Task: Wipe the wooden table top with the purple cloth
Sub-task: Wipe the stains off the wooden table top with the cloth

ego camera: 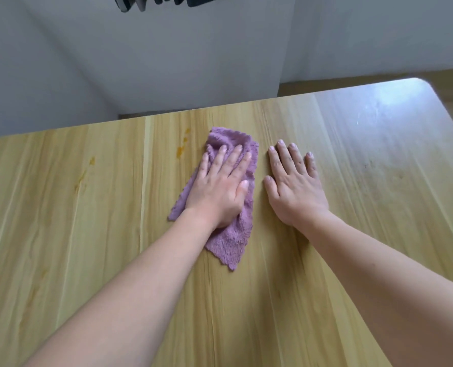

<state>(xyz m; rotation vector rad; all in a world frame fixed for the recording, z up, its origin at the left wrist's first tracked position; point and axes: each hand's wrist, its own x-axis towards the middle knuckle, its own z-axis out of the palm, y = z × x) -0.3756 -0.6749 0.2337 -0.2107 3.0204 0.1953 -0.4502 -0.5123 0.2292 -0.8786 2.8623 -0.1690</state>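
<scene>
We find no brand, label or readable writing anywhere in view. Our left hand (220, 186) lies flat with fingers straight and slightly spread, palm pressing down on the purple cloth (228, 242), thumb resting on the cloth's right edge. Our right hand (294, 186) lies just beside it, palm down on the bare surface (87, 234), fingers straight and close together, holding nothing. The two hands are apart, with a narrow strip of wood between them.

The cloth sits near the middle of the surface, towards its far edge. It is a soft, nubby terry fabric with a scalloped hem, rumpled into folds under our fingertips and trailing to a point towards us. The surface is pale wood-grain board with long lengthwise streaks, a rounded far right corner and a glossy glare there. A few small orange-yellow stains (181, 151) lie just left of the cloth
</scene>
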